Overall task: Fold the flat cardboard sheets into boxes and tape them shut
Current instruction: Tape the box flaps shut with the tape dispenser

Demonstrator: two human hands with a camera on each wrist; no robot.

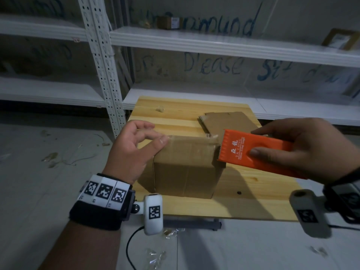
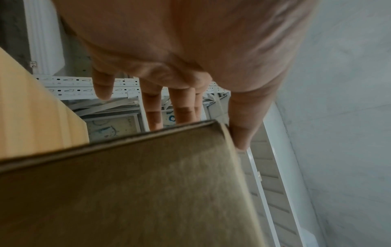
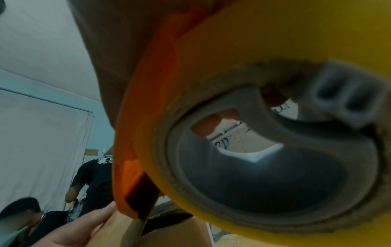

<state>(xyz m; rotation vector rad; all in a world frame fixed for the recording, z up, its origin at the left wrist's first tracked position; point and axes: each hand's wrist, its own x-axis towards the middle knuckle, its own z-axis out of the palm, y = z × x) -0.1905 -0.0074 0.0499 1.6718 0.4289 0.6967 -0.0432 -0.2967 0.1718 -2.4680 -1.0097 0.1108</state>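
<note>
A folded cardboard box stands on the wooden table, with clear tape across its top. My left hand rests at the box's left top edge, thumb pressing the tape end, the other fingers loosely spread above. The left wrist view shows the box beneath my fingers. My right hand grips an orange tape dispenser at the box's right top corner, its toothed edge against the tape. In the right wrist view the dispenser and its yellowish tape roll fill the frame.
Flat cardboard sheets lie on the table behind the box. White metal shelving stands close behind the table, with small boxes on it. Plastic scraps litter the floor. Other people appear far off in the right wrist view.
</note>
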